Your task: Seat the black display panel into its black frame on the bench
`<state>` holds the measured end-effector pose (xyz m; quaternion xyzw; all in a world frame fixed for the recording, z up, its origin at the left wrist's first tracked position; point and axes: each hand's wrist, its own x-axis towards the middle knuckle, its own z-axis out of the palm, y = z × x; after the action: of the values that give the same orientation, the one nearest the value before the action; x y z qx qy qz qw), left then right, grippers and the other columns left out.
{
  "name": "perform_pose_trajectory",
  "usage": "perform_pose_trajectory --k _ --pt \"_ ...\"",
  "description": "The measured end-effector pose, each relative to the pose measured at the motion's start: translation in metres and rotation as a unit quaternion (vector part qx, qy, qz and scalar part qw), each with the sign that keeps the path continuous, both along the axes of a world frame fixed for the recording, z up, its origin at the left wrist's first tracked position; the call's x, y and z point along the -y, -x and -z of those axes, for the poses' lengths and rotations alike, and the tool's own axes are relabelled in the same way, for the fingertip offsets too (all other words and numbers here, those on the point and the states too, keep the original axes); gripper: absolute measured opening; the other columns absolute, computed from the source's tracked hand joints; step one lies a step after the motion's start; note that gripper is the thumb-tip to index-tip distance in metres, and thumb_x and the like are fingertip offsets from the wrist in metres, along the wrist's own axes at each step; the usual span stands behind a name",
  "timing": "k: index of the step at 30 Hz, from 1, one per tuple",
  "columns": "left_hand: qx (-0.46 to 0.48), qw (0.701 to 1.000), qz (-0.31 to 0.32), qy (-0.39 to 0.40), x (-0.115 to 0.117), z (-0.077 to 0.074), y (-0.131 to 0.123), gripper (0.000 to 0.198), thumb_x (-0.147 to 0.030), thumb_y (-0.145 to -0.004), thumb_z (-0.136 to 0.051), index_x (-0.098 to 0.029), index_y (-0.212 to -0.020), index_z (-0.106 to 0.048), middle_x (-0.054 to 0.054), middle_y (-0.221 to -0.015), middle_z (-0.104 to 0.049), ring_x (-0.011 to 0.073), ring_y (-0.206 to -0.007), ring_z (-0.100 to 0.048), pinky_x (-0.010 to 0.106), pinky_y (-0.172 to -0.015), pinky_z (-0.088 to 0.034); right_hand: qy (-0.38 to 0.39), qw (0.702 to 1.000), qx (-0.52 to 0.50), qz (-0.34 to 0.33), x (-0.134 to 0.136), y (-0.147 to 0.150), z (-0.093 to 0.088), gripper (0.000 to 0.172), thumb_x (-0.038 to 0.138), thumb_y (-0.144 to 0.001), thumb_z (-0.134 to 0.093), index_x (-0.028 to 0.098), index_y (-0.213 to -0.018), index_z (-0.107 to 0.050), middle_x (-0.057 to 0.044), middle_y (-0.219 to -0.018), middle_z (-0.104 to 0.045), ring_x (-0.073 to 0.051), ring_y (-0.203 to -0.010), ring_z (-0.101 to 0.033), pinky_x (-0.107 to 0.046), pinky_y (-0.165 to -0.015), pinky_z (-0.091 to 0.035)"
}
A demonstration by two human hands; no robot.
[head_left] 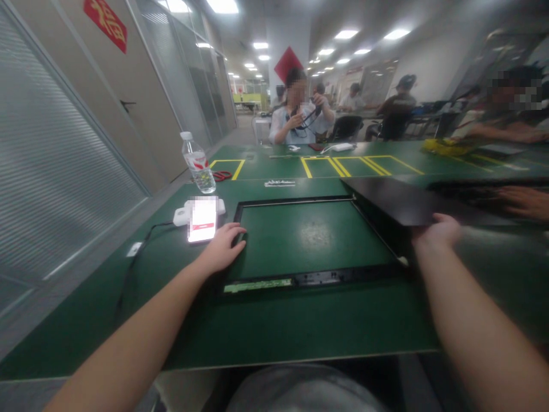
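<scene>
A thin black rectangular frame lies flat on the green table, with a green strip along its near side. My left hand is closed around the frame's left edge, fingers and thumb bent over it. At the frame's right side, a dark flat panel is raised and tilted. My right hand grips its near edge, with part of the fingers hidden beneath. Whether the panel touches the frame at the far right corner, I cannot tell.
Left of the frame are a lit phone, a white power strip with a cable, a water bottle and red-handled scissors. A person sits opposite; another person's hand is at the right. Yellow tape outlines mark the far tabletop.
</scene>
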<state>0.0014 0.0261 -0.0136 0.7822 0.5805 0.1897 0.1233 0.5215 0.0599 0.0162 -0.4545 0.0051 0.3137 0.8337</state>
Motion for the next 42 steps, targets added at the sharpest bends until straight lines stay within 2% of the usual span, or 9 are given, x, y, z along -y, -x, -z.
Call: perform_pose_trajectory --k 3,9,17,21,31,36,42 --pt "0.000 1.000 0.003 -0.002 -0.001 0.001 0.000 0.043 -0.042 -0.092 -0.053 -0.016 -0.122 -0.071 0.020 -0.148 -0.060 0.0398 -0.140 -0.056 0.063 -0.118 -0.044 0.047 0.997 -0.049 0.027 0.001 0.005 -0.003 0.021 0.007 -0.073 -0.049 0.022 -0.087 -0.051 0.002 -0.080 -0.052 -0.011 -0.064 -0.057 -0.021 -0.056 -0.058" --pt "-0.006 1.000 0.008 0.000 -0.002 0.002 0.001 0.044 -0.043 -0.093 -0.052 -0.016 -0.122 -0.071 0.020 -0.147 -0.059 0.0396 -0.140 -0.055 0.063 -0.119 -0.043 0.064 0.994 -0.074 0.042 0.002 0.000 0.001 0.021 0.004 -0.069 -0.048 0.022 -0.079 -0.046 0.001 -0.086 -0.058 -0.011 -0.069 -0.061 -0.020 -0.055 -0.058" --pt "0.003 1.000 0.015 -0.019 -0.004 0.005 0.003 0.042 -0.043 -0.092 -0.053 -0.019 -0.120 -0.072 0.018 -0.142 -0.063 0.0388 -0.136 -0.058 0.062 -0.117 -0.044 0.080 0.994 -0.075 0.028 -0.001 -0.011 0.007 0.023 0.005 -0.063 -0.048 0.022 -0.078 -0.048 0.001 -0.085 -0.059 -0.012 -0.067 -0.062 -0.020 -0.050 -0.055" --pt "-0.010 1.000 0.015 -0.013 -0.003 0.004 0.002 0.045 -0.044 -0.093 -0.051 -0.015 -0.121 -0.071 0.021 -0.145 -0.061 0.0390 -0.138 -0.057 0.060 -0.118 -0.044 0.075 0.995 -0.057 0.018 -0.002 -0.011 0.009 0.023 0.006 -0.061 -0.047 0.022 -0.078 -0.047 0.001 -0.086 -0.059 -0.012 -0.068 -0.063 -0.021 -0.051 -0.055" --pt "-0.012 1.000 0.017 -0.011 -0.002 0.002 0.001 0.044 -0.043 -0.093 -0.051 -0.016 -0.121 -0.071 0.021 -0.146 -0.061 0.0393 -0.138 -0.057 0.062 -0.118 -0.043 0.088 0.994 -0.068 0.023 0.003 -0.003 0.000 0.021 0.004 -0.067 -0.046 0.021 -0.078 -0.049 0.001 -0.090 -0.061 -0.010 -0.066 -0.061 -0.020 -0.055 -0.056" --pt "-0.007 1.000 0.016 -0.008 -0.002 0.002 0.001 0.044 -0.045 -0.092 -0.052 -0.017 -0.120 -0.072 0.019 -0.145 -0.061 0.0397 -0.137 -0.057 0.061 -0.119 -0.043 0.086 0.994 -0.068 0.026 0.001 -0.003 0.003 0.018 0.003 -0.070 -0.048 0.020 -0.076 -0.050 -0.001 -0.089 -0.063 -0.013 -0.070 -0.063 -0.024 -0.058 -0.058" --pt "0.001 1.000 0.014 -0.008 -0.002 0.003 0.002 0.042 -0.044 -0.092 -0.053 -0.019 -0.120 -0.071 0.018 -0.146 -0.061 0.0396 -0.138 -0.056 0.062 -0.119 -0.043 0.088 0.995 -0.052 -0.008 0.002 0.000 0.001 0.021 0.003 -0.070 -0.048 0.021 -0.081 -0.051 0.000 -0.086 -0.061 -0.014 -0.071 -0.065 -0.022 -0.054 -0.057"
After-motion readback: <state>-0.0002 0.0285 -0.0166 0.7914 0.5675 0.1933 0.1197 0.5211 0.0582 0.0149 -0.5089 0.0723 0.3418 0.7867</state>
